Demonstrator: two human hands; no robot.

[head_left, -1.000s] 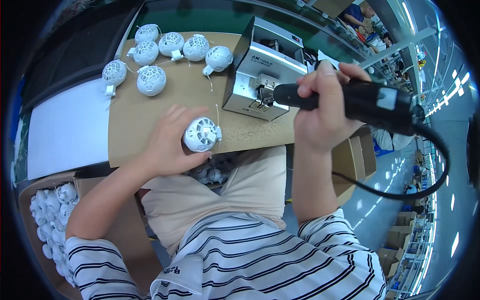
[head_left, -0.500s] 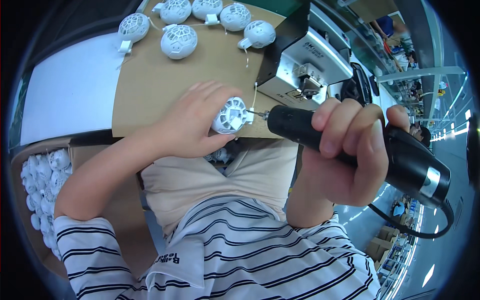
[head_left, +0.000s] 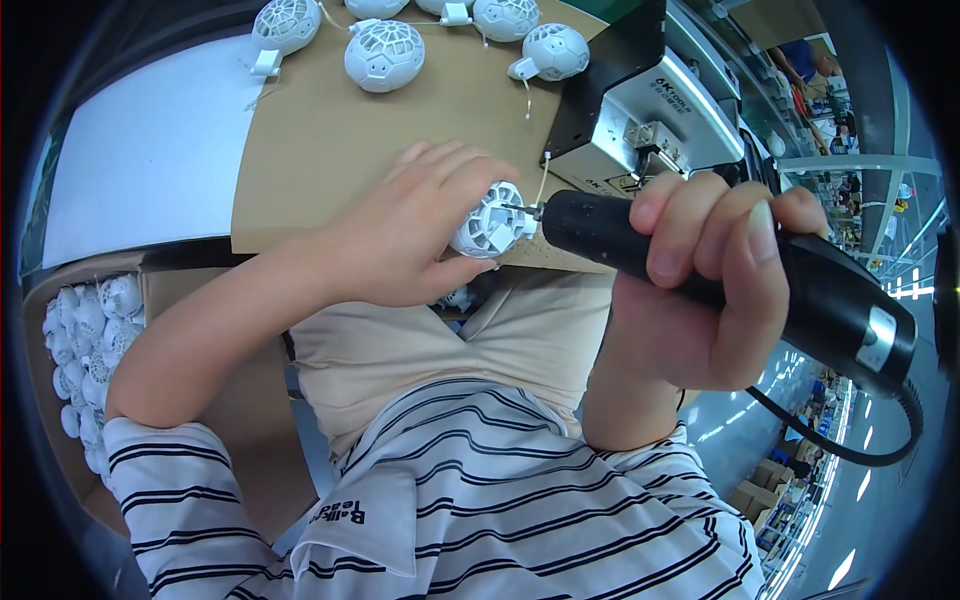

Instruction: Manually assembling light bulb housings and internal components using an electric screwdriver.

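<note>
A white openwork plastic ball (head_left: 488, 222) rests in the grip of my left hand (head_left: 415, 225), its cut-out side turned to the right. My right hand (head_left: 705, 275) is wrapped round a black corded electric screwdriver (head_left: 600, 225), held nearly level. The thin bit points left and its tip reaches into the ball's open face; what it touches inside is too small to tell. A small white block with a thin cable sits at the ball's right side, close to the bit.
Several similar white balls (head_left: 385, 56) with cables lie at the back of the brown board (head_left: 320, 150). A metal-and-black machine (head_left: 650, 110) stands at the back right. At lower left, a cardboard box (head_left: 215, 400) holds many more balls. A black cord (head_left: 830, 448) hangs from the screwdriver.
The screwdriver's bit has gone from the ball's edge to inside its open face. The view has shifted, so the board and balls appear higher and further right.
</note>
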